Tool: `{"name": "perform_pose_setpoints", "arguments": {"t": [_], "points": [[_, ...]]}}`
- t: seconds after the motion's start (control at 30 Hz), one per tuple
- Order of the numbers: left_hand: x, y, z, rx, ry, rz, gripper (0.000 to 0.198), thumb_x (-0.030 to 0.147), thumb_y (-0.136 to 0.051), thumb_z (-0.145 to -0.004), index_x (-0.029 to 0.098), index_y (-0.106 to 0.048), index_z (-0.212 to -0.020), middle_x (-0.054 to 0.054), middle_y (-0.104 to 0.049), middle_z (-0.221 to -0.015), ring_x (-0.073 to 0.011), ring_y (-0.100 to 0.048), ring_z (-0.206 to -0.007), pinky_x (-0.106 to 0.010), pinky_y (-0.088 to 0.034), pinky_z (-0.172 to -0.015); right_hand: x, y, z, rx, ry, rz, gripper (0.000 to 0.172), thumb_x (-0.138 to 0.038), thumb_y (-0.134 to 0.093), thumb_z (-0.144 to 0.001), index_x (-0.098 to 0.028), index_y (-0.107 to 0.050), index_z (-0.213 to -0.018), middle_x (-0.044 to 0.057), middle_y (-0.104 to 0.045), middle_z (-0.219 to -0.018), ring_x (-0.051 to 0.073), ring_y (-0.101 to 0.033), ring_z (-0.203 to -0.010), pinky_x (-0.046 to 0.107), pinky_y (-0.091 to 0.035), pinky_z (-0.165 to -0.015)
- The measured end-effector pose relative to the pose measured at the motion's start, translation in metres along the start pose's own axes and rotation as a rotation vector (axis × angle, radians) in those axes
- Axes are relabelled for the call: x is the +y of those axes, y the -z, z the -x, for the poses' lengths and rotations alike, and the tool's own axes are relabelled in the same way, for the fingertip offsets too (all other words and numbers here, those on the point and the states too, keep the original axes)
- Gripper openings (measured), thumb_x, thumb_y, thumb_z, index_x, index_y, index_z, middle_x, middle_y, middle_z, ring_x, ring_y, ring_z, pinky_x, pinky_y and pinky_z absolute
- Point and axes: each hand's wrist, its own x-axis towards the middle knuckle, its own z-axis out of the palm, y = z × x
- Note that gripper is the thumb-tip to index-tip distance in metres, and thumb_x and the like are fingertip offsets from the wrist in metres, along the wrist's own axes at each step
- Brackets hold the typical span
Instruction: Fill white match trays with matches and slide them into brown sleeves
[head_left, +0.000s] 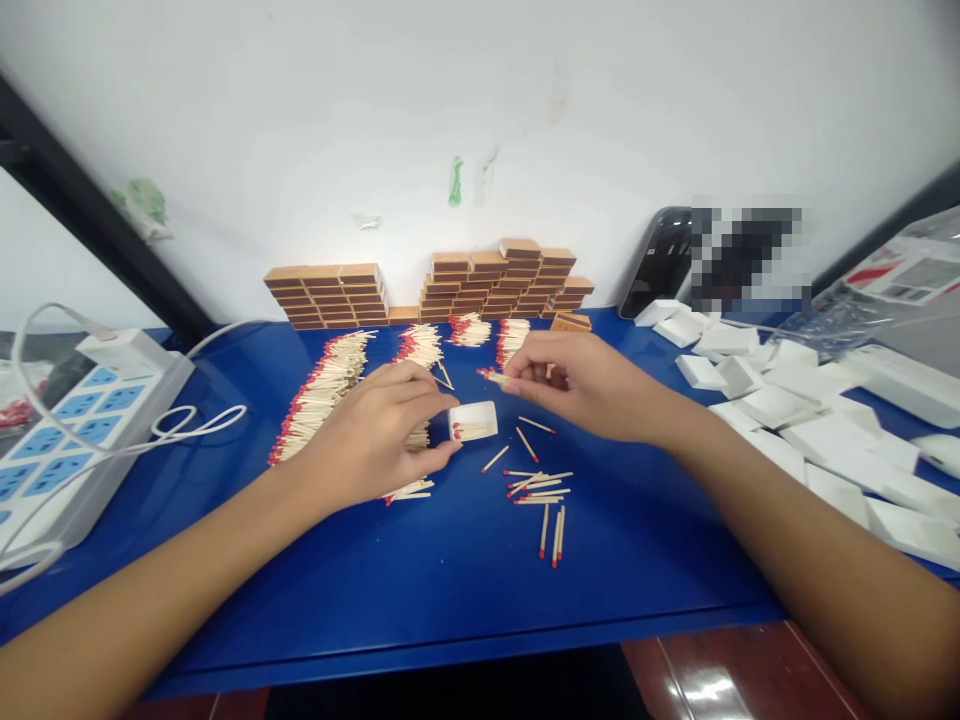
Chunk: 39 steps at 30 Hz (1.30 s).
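Between the thumb and fingers of my left hand (397, 430) is the end of a small white matchbox tray (484, 412), with a few red-tipped matches (471, 432) lying inside. To its right, my right hand (574, 380) pinches a few matches (495, 377), their red heads pointing left toward the tray. Loose matches (540, 485) lie scattered on the blue table below my right hand. A long row of piled matches (322, 385) runs beside my left hand, partly hidden by it. Smaller match piles (470, 330) lie farther back.
Stacked brown matchboxes (495, 290) line the wall. Many white trays (795, 400) are heaped at the right, near a plastic bag (885, 275). A phone (656, 262) leans on the wall. A power strip (82, 430) with white cables stands at the left of the blue table (360, 600).
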Motion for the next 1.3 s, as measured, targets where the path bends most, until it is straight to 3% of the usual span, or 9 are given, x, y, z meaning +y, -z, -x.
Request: {"name": "perform_pose_setpoints", "arguments": {"t": [0.17,0.5,0.77,1.3], "points": [[-0.003,0.000,0.002,0.010,-0.015,-0.014,0.029,0.030,-0.075,-0.093,0.013,-0.075,-0.116,-0.012,-0.075,-0.102,-0.0284,-0.068,-0.104,-0.045,-0.059,-0.091,0.012,0.001,-0.001,0.097,-0.003,0.168,0.022,-0.033,-0.064,-0.100,-0.020,-0.066,-0.082,0.002,-0.064,-0.078,0.016,-0.055,-0.070,0.031,-0.039,-0.063],[-0.001,-0.001,0.000,-0.007,0.002,-0.020,0.029,0.031,-0.073,-0.093,0.013,-0.076,-0.115,-0.012,-0.076,-0.099,-0.0285,-0.070,-0.103,-0.044,-0.059,-0.091,-0.002,-0.001,0.001,0.005,0.022,0.059,0.025,-0.031,-0.062,-0.100,-0.021,-0.060,-0.078,-0.001,-0.063,-0.072,0.014,-0.052,-0.065,0.030,-0.037,-0.060],[-0.002,0.001,0.000,-0.034,0.014,-0.020,0.030,0.034,-0.073,-0.094,0.014,-0.075,-0.116,-0.011,-0.076,-0.099,-0.0281,-0.069,-0.104,-0.043,-0.058,-0.092,-0.008,-0.002,0.002,-0.100,0.037,-0.036,0.017,-0.032,-0.066,-0.098,-0.020,-0.075,-0.090,0.004,-0.072,-0.085,0.016,-0.061,-0.075,0.029,-0.044,-0.066],[0.002,-0.001,-0.001,-0.003,0.004,0.013,0.025,0.031,-0.075,-0.091,0.015,-0.076,-0.110,-0.011,-0.076,-0.098,-0.0267,-0.071,-0.098,-0.042,-0.060,-0.087,-0.010,-0.022,0.004,-0.109,0.076,0.004,0.012,-0.024,-0.066,-0.098,-0.020,-0.077,-0.097,0.003,-0.069,-0.088,0.014,-0.059,-0.073,0.030,-0.043,-0.066]]}}
